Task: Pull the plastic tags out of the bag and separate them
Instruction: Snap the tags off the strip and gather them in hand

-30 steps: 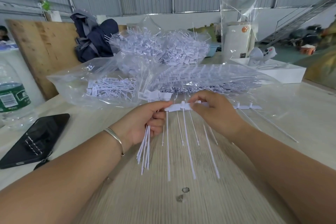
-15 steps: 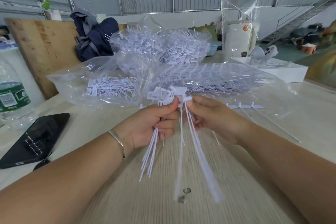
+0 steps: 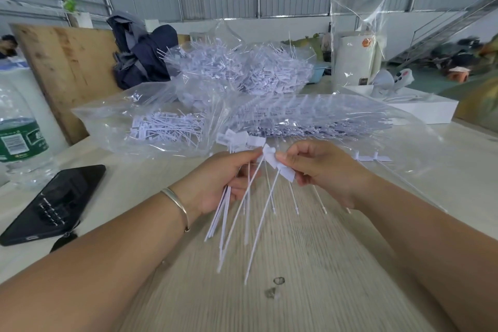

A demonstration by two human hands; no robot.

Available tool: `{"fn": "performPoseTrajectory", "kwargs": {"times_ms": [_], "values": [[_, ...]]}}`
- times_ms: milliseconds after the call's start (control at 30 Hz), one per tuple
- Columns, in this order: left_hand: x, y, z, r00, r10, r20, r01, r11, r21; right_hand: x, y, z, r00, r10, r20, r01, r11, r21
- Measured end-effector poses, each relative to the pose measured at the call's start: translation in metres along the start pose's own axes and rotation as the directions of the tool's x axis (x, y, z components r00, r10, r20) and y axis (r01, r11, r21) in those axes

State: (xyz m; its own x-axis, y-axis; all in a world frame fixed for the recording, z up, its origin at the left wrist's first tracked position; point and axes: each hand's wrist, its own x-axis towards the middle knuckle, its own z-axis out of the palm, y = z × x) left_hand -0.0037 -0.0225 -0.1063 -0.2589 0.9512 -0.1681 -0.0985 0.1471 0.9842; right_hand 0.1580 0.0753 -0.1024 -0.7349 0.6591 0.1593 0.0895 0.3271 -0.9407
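My left hand (image 3: 225, 182) grips a bundle of white plastic tags (image 3: 225, 213), their flat heads sticking up above my fingers and their thin tails hanging toward the table. My right hand (image 3: 320, 170) pinches a short strip of joined tags (image 3: 277, 167) by its heads, tails fanned downward. The two hands nearly touch at the fingertips. Behind them lies a clear plastic bag (image 3: 310, 121) filled with rows of tags, mouth toward me. A few joined tags (image 3: 373, 158) rest on the table to the right.
A second clear bag (image 3: 113, 121) with loose tags lies at the left, a heaped bag (image 3: 239, 70) behind it. A black phone (image 3: 54, 202) and water bottle (image 3: 18, 137) sit at the left. A white box (image 3: 420, 110) stands at the back right on the wooden table (image 3: 310, 291).
The strip in my right hand went from spread flat to bunched against the left bundle, and now tilts away to the right, its tails fanning out again. My left hand stayed in place.
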Motion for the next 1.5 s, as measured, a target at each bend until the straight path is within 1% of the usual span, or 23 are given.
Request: {"fn": "performPoseTrajectory", "kwargs": {"times_ms": [67, 133, 233, 367, 467, 567, 767, 933, 1000, 1067, 1133, 1267, 1400, 1500], "values": [[0.001, -0.002, -0.001, 1.0, 0.026, -0.005, -0.026, 0.999, 0.021, 0.001, 0.003, 0.0, 1.0, -0.001, -0.01, 0.001, 0.999, -0.044], [0.0, -0.003, -0.001, 0.999, 0.019, 0.042, -0.02, 0.999, 0.029, 0.001, 0.005, 0.0, 1.0, -0.013, -0.024, 0.011, 0.996, -0.092], [0.0, -0.001, -0.003, 0.997, 0.004, 0.082, -0.008, 0.999, 0.041, 0.002, 0.005, 0.0, 0.998, -0.037, -0.047, 0.031, 0.992, -0.121], [0.0, 0.001, -0.006, 0.996, 0.005, 0.086, -0.011, 0.998, 0.062, 0.002, 0.004, 0.001, 0.996, -0.058, -0.065, 0.048, 0.989, -0.141], [0.003, -0.001, -0.006, 0.998, -0.004, 0.056, 0.002, 1.0, 0.03, 0.001, 0.004, 0.002, 0.996, -0.064, -0.055, 0.056, 0.99, -0.133], [0.005, -0.001, -0.007, 1.0, -0.006, 0.027, 0.006, 1.0, -0.008, 0.001, 0.005, 0.001, 0.995, -0.057, -0.077, 0.044, 0.987, -0.155], [0.002, -0.002, -0.003, 0.999, 0.025, 0.034, -0.029, 0.992, 0.12, 0.002, 0.006, 0.001, 0.989, -0.089, -0.121, 0.06, 0.973, -0.225], [0.007, -0.005, -0.007, 0.999, 0.022, -0.026, -0.02, 0.998, 0.064, 0.004, 0.006, 0.0, 0.985, -0.051, -0.162, 0.007, 0.965, -0.263], [0.01, -0.007, -0.009, 0.999, 0.013, -0.03, -0.013, 1.0, 0.004, 0.003, 0.005, 0.0, 0.99, 0.002, -0.14, -0.034, 0.974, -0.223], [0.012, -0.007, -0.01, 1.0, 0.01, -0.011, -0.011, 0.998, -0.056, 0.002, 0.003, 0.0, 0.993, 0.051, -0.104, -0.066, 0.988, -0.141], [0.012, -0.007, -0.01, 1.0, 0.015, 0.024, -0.013, 0.995, -0.099, 0.001, 0.001, 0.0, 0.995, 0.058, -0.083, -0.064, 0.994, -0.083], [0.01, -0.003, -0.009, 0.993, 0.057, 0.103, -0.035, 0.979, -0.203, -0.002, -0.005, 0.001, 0.999, -0.032, -0.022, 0.032, 0.999, 0.017], [0.008, 0.0, -0.008, 0.985, 0.078, 0.156, -0.046, 0.978, -0.204, -0.003, -0.008, 0.007, 0.995, -0.1, 0.004, 0.098, 0.988, 0.12], [0.005, 0.001, -0.005, 0.979, 0.059, 0.196, -0.021, 0.981, -0.192, -0.002, -0.009, 0.008, 0.986, -0.162, -0.027, 0.164, 0.979, 0.123]]}}
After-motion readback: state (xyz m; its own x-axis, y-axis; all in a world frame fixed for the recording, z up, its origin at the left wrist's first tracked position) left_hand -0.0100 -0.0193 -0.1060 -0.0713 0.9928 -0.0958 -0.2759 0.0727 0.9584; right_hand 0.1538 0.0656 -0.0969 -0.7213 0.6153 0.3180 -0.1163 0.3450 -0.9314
